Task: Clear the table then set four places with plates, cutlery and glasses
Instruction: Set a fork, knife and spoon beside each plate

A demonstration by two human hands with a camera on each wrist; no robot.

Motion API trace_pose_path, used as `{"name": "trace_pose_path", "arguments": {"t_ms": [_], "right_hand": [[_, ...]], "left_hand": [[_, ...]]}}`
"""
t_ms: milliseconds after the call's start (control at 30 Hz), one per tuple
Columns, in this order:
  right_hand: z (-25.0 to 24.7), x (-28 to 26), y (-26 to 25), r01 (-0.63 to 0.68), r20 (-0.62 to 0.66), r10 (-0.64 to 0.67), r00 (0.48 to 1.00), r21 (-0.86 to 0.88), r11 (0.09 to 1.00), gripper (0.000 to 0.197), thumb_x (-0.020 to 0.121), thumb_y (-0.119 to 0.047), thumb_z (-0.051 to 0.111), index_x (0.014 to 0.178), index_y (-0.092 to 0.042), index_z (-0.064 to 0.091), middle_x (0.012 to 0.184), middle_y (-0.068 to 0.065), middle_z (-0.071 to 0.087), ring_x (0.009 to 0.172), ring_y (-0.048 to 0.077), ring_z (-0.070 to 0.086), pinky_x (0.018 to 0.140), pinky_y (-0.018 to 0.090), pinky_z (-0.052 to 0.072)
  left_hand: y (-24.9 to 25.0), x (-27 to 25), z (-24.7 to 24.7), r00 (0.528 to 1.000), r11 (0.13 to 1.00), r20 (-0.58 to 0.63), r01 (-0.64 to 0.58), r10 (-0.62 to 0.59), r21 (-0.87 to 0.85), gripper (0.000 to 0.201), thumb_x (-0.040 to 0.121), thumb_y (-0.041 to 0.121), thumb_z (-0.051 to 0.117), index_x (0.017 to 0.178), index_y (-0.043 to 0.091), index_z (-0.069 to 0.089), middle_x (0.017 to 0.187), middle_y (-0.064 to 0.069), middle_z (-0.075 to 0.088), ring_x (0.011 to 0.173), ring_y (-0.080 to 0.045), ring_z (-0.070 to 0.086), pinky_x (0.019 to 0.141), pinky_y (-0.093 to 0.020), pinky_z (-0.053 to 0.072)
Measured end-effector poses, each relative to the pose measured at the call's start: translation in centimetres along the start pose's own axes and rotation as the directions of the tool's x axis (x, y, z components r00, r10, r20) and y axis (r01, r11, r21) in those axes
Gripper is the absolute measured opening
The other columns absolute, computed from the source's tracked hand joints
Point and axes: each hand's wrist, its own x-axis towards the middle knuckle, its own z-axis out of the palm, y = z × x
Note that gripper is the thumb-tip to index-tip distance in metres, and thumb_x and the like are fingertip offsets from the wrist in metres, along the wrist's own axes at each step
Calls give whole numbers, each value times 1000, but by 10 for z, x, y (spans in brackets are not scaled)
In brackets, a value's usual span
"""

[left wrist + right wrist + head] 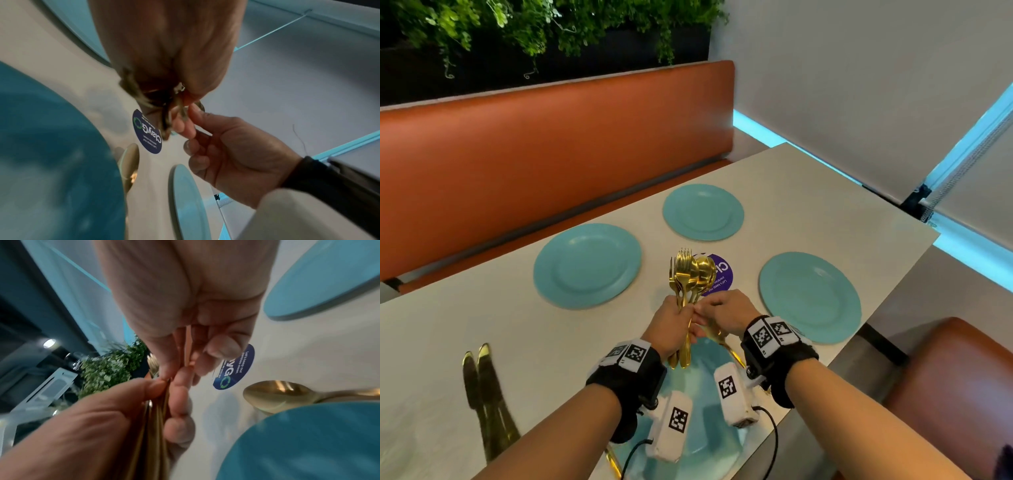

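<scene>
Four teal plates lie on the pale table (808, 192): far left (587, 265), far middle (703, 211), right (810, 296), and a near one (702, 394) under my wrists. My left hand (681, 320) grips a bundle of gold forks and spoons (690, 274) upright above the near plate. My right hand (702, 310) pinches the thin handle of one piece in that bundle (188, 345). The left wrist view shows my right fingers (185, 128) at the bundle's handles (164, 120). A single gold spoon (277, 395) lies on the table beside the near plate (308, 443).
A round purple sticker (719, 274) sits at the table's centre. Two gold-tipped cutlery pieces (482, 380) lie on the table at near left, and another gold piece (613, 462) lies by the near plate. An orange bench (551, 154) runs behind; an orange seat (955, 377) stands at right.
</scene>
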Motion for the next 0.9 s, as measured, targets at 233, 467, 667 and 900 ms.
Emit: {"name": "trace_pose_path", "arguments": {"t_ms": [233,467,667,900], "right_hand": [[-31,7,19,-154,22,161,987,443,883,16,84,-20,69,69,-16,65,55,-1,55,50,11,43,45,20,33],[-85,38,51,-145,-135,223,965,434,889,23,88,-16,59,66,-12,58,68,6,58,51,14,43,46,23,34],[-172,69,101,-262,-344,264,901,53,964,32,87,-20,54,58,-9,60,62,14,56,55,25,49,61,33,43],[-252,99,151,-452,-480,280,831,-291,843,26,91,-17,52,105,-6,70,116,14,67,111,32,60,96,32,47]], "left_hand": [[16,24,30,990,1000,137,-9,11,-13,26,100,11,35,106,-5,53,84,-19,64,57,-18,63,51,-24,53],[32,58,69,992,998,107,66,-67,16,11,99,10,32,100,11,42,100,-14,64,80,-21,65,77,-36,55],[32,95,76,987,981,-54,155,-149,119,12,98,13,34,102,9,44,84,-4,56,63,-13,49,56,-22,44],[35,131,83,974,985,-164,168,-158,48,8,98,15,40,98,14,48,85,-5,57,64,-12,50,58,-23,48]]}}
